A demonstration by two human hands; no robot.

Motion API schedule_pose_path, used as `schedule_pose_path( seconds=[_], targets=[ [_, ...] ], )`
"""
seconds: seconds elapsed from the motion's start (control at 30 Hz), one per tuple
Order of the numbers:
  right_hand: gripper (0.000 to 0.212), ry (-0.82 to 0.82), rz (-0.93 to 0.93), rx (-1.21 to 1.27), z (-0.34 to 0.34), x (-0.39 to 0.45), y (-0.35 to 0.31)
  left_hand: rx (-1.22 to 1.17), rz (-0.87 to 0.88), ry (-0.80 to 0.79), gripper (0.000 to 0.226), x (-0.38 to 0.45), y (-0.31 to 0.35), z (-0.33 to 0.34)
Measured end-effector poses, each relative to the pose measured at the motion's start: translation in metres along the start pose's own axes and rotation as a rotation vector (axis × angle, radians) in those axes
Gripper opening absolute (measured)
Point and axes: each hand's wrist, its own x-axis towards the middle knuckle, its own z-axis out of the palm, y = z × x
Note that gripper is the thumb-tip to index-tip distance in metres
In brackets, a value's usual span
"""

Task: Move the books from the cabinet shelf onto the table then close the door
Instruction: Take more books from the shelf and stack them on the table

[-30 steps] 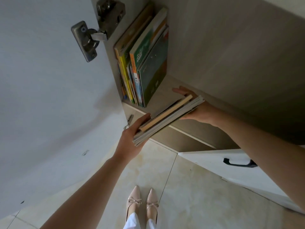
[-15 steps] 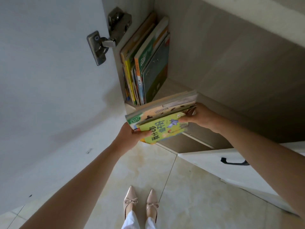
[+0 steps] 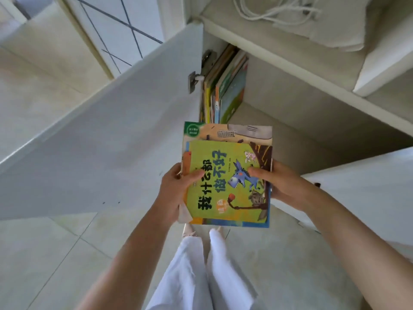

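Held books: a small stack of picture books [image 3: 225,175] is held flat in front of the person, over the floor and clear of the cabinet; the top cover is yellow-green with large black characters and a blue cartoon donkey, and a larger book beneath it sticks out at the far edge.
Left hand: the left hand [image 3: 176,193] grips the stack's left edge, thumb lying across the top cover, fingers curled underneath out of sight.
Right hand: the right hand [image 3: 274,182] grips the right edge, thumb pressed on the cover near the donkey, the other fingers hidden below the stack.
Shelf books: more books [image 3: 223,90] stand upright in a leaning row at the left end of the cabinet shelf [image 3: 279,128], against the cabinet's side wall.
Cabinet door: the white door [image 3: 111,135] stands swung wide open to the left, its metal hinge [image 3: 194,79] showing just beside the standing books.
Table: its top [image 3: 290,30] runs above the shelf opening, with a white cord [image 3: 268,12] lying coiled on a folded pale cloth [image 3: 335,34].
Right side: another white door panel [image 3: 357,175] sits just beside the right forearm.
Below: white trousers [image 3: 201,276] and pale floor tiles [image 3: 55,253] fill the lower view.
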Motion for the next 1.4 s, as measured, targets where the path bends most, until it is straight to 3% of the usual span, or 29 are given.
schedule_pose_path(
  seconds=[0.1, 0.27, 0.37, 0.53, 0.7, 0.8, 0.97, 1.1, 1.4],
  targets=[
    [0.041, 0.059, -0.065, 0.037, 0.031, -0.038, -0.001, -0.060, -0.013, 0.122, 0.040, -0.053, 0.005, -0.003],
    [0.035, 0.234, -0.144, -0.116, 0.068, -0.083, 0.003, -0.065, 0.016, 0.286, 0.020, -0.127, 0.008, -0.009],
    [0.043, 0.220, -0.187, -0.186, 0.085, -0.101, 0.003, 0.003, 0.066, 0.381, 0.014, -0.157, 0.008, -0.008],
    [0.039, 0.139, -0.254, -0.274, 0.095, -0.110, 0.000, 0.013, 0.140, 0.462, 0.018, -0.188, 0.001, -0.006],
    [0.037, -0.035, -0.327, -0.461, 0.100, -0.112, -0.006, -0.168, 0.224, 0.659, 0.055, -0.222, -0.032, 0.008],
    [0.054, -0.149, -0.346, -0.568, 0.112, -0.117, -0.005, -0.257, 0.252, 0.789, 0.067, -0.245, -0.056, 0.013],
    [0.067, -0.382, -0.342, -0.688, 0.149, -0.131, 0.010, -0.415, 0.306, 0.985, 0.063, -0.291, -0.095, 0.010],
    [0.086, -0.597, -0.453, -0.793, 0.196, -0.148, 0.029, -0.531, 0.338, 1.165, 0.064, -0.334, -0.124, -0.001],
    [0.069, -0.961, -0.540, -1.047, 0.321, -0.197, 0.109, -0.647, 0.320, 1.511, 0.057, -0.435, -0.209, -0.048]
  ],
)
